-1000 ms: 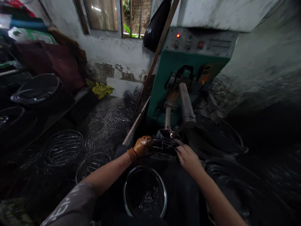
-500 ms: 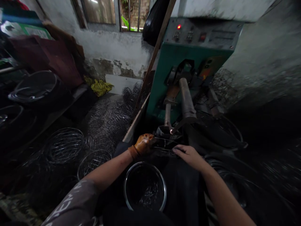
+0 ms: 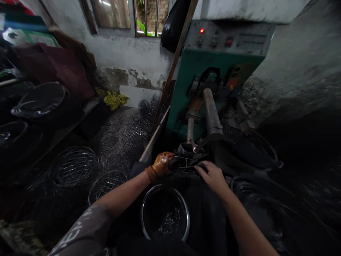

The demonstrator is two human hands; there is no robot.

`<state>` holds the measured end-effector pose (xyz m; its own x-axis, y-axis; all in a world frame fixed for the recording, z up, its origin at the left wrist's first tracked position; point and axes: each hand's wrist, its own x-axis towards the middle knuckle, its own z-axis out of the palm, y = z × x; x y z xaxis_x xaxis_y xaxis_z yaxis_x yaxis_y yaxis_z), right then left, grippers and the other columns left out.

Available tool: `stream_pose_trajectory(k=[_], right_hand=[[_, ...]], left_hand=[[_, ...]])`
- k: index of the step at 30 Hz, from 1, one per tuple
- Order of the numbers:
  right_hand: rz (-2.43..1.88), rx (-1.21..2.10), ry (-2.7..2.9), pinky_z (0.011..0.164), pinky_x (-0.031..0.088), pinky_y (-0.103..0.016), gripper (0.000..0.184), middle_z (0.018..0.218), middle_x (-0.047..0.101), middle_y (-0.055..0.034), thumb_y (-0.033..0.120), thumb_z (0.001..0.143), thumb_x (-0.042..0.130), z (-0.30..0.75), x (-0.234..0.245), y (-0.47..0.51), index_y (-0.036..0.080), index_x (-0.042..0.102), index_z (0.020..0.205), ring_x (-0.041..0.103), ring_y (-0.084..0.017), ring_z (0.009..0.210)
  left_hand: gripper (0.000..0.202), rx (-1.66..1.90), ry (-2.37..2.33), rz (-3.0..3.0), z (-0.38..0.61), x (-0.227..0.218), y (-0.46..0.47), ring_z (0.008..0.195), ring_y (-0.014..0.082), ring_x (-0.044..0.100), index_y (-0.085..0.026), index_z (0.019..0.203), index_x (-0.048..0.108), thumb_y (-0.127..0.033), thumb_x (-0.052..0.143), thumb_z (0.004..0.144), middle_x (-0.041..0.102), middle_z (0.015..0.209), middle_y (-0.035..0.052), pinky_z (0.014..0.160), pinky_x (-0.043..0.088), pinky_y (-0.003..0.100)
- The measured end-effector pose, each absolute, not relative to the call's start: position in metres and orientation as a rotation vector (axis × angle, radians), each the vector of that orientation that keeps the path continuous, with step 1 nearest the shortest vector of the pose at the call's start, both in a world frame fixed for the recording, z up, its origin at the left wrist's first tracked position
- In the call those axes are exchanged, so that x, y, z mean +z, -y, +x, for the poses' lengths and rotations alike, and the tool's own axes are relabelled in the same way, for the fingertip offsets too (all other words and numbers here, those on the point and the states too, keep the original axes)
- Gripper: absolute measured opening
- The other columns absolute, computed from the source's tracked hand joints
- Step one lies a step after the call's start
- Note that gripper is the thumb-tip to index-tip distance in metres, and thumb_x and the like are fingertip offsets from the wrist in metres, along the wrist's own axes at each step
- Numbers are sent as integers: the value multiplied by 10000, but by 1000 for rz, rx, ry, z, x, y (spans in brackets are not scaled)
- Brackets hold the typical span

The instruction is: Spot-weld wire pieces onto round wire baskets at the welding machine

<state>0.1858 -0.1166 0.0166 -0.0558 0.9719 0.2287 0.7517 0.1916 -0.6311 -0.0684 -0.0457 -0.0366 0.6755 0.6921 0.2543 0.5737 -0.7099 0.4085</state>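
In an orange-brown glove, my left hand [image 3: 162,164] is closed around one end of a thin wire piece [image 3: 186,157], just below the machine's lower tip. My bare right hand [image 3: 211,174] pinches the wire piece's other side between thumb and fingers. The wires run roughly level between both hands; their full shape is lost in the dark. Above them, the green spot welder [image 3: 181,78] reaches out with a thick metal arm [image 3: 211,112] and a bent electrode tip [image 3: 195,148]. Below my hands stands a round bowl [image 3: 187,213] with a shiny rim, holding small metal pieces [image 3: 170,222].
Round wire grids [image 3: 76,165] and a tangled wire heap [image 3: 122,129] cover the floor at left. A wooden board [image 3: 156,133] leans beside the machine. Dark coiled wire [image 3: 247,192] lies at right. A yellow cloth [image 3: 114,99] rests near the wall.
My right hand has shifted slightly left and up along the wire piece. My left hand stays nearly in place, still gripping it.
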Motion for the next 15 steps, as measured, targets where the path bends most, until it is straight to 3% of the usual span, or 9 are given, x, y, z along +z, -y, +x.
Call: stream_pose_trajectory(k=[7, 12, 15], right_hand=[[-1620, 569, 2007, 714, 529, -360, 430, 743, 701, -43, 604, 912, 532, 203, 21, 118, 251, 683, 718, 678, -238, 740], [-1671, 576, 1966, 686, 519, -352, 437, 725, 694, -38, 629, 885, 554, 215, 16, 123, 250, 675, 706, 666, -238, 726], [-1651, 514, 2023, 717, 517, -367, 432, 722, 692, -48, 622, 891, 550, 217, 18, 125, 250, 677, 711, 657, -247, 740]], left_hand=[[562, 690, -1032, 2456, -79, -40, 39, 1121, 311, 650, -174, 1200, 723, -331, 765, 662, 693, 1202, 140, 997, 521, 449], [418, 833, -829, 2239, -89, -20, 52, 846, 226, 679, -152, 986, 766, -438, 800, 683, 719, 925, 89, 806, 554, 345], [382, 910, -692, 2075, -97, 5, 61, 853, 205, 697, -139, 1011, 775, -425, 786, 759, 733, 944, 94, 787, 552, 304]])
